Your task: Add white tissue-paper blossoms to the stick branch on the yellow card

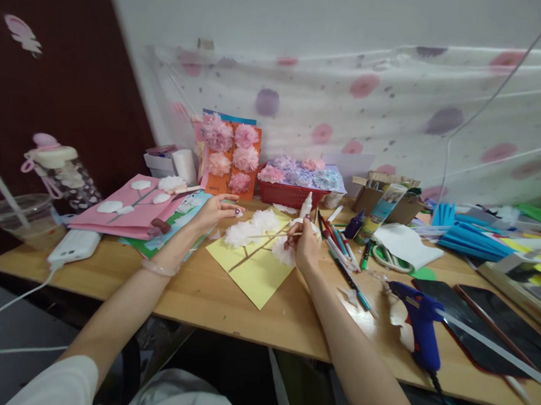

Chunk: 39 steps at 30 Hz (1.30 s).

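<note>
The yellow paper lies turned cornerwise on the bench in front of me, between my two arms. A brown branch runs across it, and white fluff sits along its far left side, with more fluff by my right hand. My right grip is over the paper's right side, its fingers together on a thin pale stick that points left over the branch. My left grip is lifted just beyond the paper's left corner, its fingers bent; I can't tell whether their tips pinch anything.

Just past my right hand stands a white bottle, with pens scattered to its right. A red basket with pale flowers on top sits on the far side, left of it an orange card bearing pink flowers. Pink paper lies to the left, and a blue glue gun rests near right, beside two dark phones.
</note>
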### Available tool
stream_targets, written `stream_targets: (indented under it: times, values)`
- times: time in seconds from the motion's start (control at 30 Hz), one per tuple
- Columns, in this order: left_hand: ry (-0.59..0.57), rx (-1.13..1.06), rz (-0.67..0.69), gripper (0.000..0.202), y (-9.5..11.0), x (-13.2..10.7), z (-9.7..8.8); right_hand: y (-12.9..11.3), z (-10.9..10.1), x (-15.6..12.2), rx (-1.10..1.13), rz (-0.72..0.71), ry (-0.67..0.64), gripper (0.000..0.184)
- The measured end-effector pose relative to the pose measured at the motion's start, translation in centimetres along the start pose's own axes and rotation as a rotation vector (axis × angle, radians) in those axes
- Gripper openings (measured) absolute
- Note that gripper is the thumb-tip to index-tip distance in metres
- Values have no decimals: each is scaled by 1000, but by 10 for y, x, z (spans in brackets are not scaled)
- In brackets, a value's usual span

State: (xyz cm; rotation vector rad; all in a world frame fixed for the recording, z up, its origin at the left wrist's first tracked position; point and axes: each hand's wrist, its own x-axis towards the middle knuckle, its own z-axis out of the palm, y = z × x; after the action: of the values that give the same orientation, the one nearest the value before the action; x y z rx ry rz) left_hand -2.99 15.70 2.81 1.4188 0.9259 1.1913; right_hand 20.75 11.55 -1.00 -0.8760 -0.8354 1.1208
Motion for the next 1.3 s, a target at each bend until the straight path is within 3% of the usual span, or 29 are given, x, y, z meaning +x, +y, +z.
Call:
stream_targets:
  times: [0.13, 0.3, 0.5, 0.9, 1.3]
  values:
    - [-20, 96, 16, 50, 7, -8, 1, 9, 2, -2, -131, -75, -104, 58]
    - [-48, 240, -3, 38, 1, -23, 9, 15, 3, -1, -182, -86, -152, 61]
    - [-121, 364, -22, 31, -8, -30, 16, 11, 6, -1, -147, -48, -111, 64]
    - [-43, 520, 21, 32, -23, -30, 11, 10, 7, -2, -102, -34, -56, 62]
    - [-61, 578, 19, 34, -25, -29, 10, 6, 10, -10, -194, -82, -141, 67]
